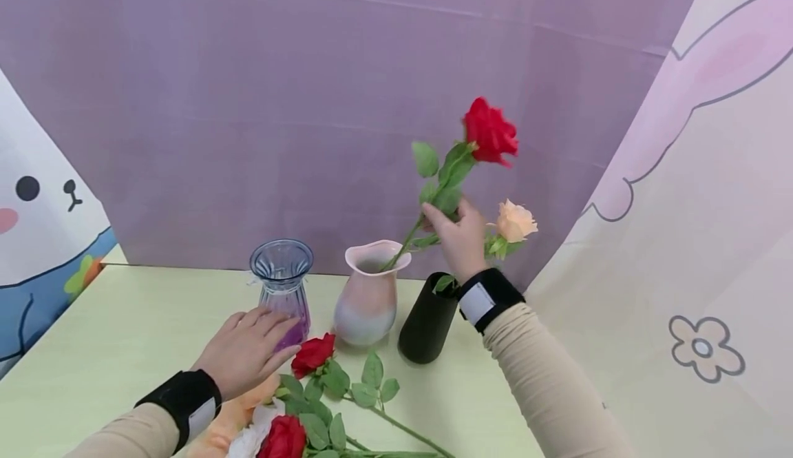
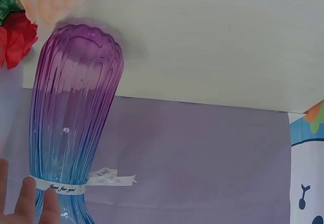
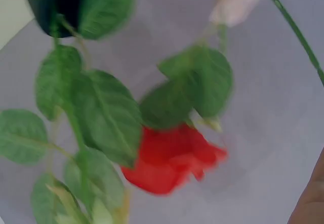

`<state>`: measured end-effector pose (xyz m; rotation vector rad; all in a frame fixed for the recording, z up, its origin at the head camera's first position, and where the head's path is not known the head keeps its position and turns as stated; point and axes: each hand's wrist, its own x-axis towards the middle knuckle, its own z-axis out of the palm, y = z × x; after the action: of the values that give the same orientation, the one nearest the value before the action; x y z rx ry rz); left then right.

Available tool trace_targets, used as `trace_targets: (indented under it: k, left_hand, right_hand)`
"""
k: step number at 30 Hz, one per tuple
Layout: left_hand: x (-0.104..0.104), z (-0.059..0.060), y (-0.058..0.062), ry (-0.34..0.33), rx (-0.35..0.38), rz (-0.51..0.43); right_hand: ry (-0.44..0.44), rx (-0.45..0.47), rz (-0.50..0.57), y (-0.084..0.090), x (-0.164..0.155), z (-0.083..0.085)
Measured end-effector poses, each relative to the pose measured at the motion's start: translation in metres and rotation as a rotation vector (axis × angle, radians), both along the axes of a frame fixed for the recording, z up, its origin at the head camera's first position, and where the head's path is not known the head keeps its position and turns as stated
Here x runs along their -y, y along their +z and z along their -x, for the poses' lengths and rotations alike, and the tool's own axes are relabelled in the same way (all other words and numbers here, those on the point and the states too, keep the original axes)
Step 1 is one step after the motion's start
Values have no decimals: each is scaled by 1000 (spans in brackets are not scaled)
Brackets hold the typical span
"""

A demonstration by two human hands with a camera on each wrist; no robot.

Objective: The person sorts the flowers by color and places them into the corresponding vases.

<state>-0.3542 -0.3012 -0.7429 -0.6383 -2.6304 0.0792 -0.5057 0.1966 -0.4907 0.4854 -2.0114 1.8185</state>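
Backdrop: smooth purple cloth (image 1: 310, 134) behind everything.
Tabletop: pale yellow-green surface (image 1: 74, 375) under the vases.
Loose flowers: a heap of red, white and peach roses with green leaves (image 1: 316, 413), lying near the front.
Raised rose: a red, full-petalled bloom on a long green stem (image 1: 489, 133), tilted, its lower end at the pastel vase's mouth; how deep it reaches is hidden.
Glass vase: ribbed, blue-to-purple, flared (image 1: 285, 299), upright; a bump from the nearby left hand could tip it.
Pastel vase: glossy, pink-and-blue, wavy-rimmed (image 1: 367, 310); a sideways push on the slanting stem might topple it.
Black vase: plain, matte, cylindrical (image 1: 426, 324); the right forearm could catch it.
Left hand (image 1: 250, 348): fingers extended, gripping nothing; contact with the glass unclear.
Right hand (image 1: 460, 237): pinching the raised rose's stem among its leaves.
Peach rose: pale, ruffled bloom (image 1: 516, 221) beside the right hand; snagged leaves could drag it.
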Motion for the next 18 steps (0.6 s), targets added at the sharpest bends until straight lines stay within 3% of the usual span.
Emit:
trace_targets:
  k: [7,14,18]
  left_hand:
    - [0,-1,-4,-12,9,11]
    - [3,-7,-16,-5,17,16]
    - [3,-8,-27,1,22,9]
  right_hand:
    - [9,13,-152,-67,22,1]
    - [-4,45,-289,-90,32,-8]
    - [-64,-1,-384,-105,34,-5]
